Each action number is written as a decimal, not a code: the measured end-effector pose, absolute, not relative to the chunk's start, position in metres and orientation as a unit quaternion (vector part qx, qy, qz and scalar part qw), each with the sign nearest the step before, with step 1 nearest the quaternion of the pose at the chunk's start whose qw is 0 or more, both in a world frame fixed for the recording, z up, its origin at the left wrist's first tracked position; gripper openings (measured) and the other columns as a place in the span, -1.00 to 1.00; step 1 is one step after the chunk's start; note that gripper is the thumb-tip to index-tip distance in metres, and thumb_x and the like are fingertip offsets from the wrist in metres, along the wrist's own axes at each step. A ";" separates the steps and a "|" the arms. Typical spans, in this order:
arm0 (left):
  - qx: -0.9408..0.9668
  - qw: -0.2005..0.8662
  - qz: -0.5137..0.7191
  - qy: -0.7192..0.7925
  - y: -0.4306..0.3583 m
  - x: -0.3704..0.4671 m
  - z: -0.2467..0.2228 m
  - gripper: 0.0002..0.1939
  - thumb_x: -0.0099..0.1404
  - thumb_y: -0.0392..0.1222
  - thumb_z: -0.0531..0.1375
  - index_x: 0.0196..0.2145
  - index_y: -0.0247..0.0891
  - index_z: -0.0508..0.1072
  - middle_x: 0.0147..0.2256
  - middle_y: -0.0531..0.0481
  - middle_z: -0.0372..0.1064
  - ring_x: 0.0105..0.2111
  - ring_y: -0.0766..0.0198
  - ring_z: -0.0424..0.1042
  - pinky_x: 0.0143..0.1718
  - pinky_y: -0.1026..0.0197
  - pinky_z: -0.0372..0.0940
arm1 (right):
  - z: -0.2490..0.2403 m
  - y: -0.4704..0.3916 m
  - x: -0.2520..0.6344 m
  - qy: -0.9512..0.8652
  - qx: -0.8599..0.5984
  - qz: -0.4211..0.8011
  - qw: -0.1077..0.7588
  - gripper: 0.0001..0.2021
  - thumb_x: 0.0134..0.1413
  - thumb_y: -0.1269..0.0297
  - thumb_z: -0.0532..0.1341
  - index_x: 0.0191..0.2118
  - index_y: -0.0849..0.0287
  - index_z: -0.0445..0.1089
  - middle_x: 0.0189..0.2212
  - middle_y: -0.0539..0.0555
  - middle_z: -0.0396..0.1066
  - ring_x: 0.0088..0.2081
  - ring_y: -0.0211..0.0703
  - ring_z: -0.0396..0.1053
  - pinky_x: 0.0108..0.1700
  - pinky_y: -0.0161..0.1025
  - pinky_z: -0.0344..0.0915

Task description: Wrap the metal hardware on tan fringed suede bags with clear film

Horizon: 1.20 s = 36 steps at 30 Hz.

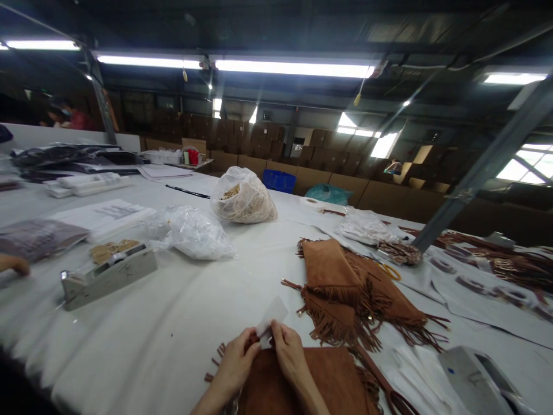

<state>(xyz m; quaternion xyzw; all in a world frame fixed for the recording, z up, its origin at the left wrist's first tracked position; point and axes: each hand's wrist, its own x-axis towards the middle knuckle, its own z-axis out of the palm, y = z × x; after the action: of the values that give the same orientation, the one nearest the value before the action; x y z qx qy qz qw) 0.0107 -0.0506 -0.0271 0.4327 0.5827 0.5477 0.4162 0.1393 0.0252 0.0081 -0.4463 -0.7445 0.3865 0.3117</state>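
A brown suede bag with fringed edges lies on the table right in front of me. Over its far left corner, my left hand and my right hand come close together. Both are closed, with a thin white slip pinched between their fingertips and sticking up away from me. Whether it is paper or plastic, I cannot tell. Something dark brown shows beside the fingers, mostly hidden. Further forward and right, more brown fringed bags lie in an overlapping pile.
Grey tape dispensers stand at left and lower right. A crumpled clear plastic bag and a bulging translucent sack sit mid-table. Yellow-handled scissors lie beyond the pile. Another person's hand reaches in at far left.
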 end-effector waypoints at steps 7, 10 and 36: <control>0.411 0.403 0.539 0.615 -0.060 0.007 -0.024 -0.59 0.15 -0.21 0.08 -0.03 -0.31 0.34 -0.20 -0.13 0.48 -0.13 0.12 0.41 -0.02 0.13 0.18 | 0.015 0.017 0.142 -0.772 -0.416 0.364 0.314 -0.52 0.14 -0.13 -0.10 -0.60 0.14 0.14 -0.64 -0.01 0.19 -0.55 -0.22 0.10 -0.49 -0.30 0.03; 0.398 0.417 0.578 0.577 -0.051 0.013 -0.004 -0.49 0.14 -0.20 0.11 0.06 -0.33 0.22 -0.33 -0.07 0.48 -0.27 0.17 0.42 -0.13 0.18 0.21 | 0.028 0.018 0.151 -0.773 -0.419 0.346 0.328 -0.51 0.14 -0.14 -0.10 -0.60 0.13 0.11 -0.64 0.00 0.20 -0.55 -0.22 0.10 -0.49 -0.29 0.02; 0.414 0.504 0.611 0.449 -0.039 0.037 -0.027 -0.56 0.17 -0.16 0.17 0.01 -0.24 0.25 -0.27 -0.05 0.46 -0.25 0.21 0.38 -0.14 0.18 0.22 | 0.031 0.047 0.181 -0.774 -0.396 0.448 0.209 -0.42 0.06 -0.27 -0.06 -0.57 0.20 0.24 -0.65 -0.02 0.24 -0.57 -0.27 0.18 -0.51 -0.34 0.10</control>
<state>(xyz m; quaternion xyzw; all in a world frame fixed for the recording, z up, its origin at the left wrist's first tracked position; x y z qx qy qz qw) 0.0371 -0.0392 -0.0274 0.4144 0.4486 0.6107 0.5040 0.1811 0.0466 0.0314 -0.3962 -0.7739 0.4477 0.2089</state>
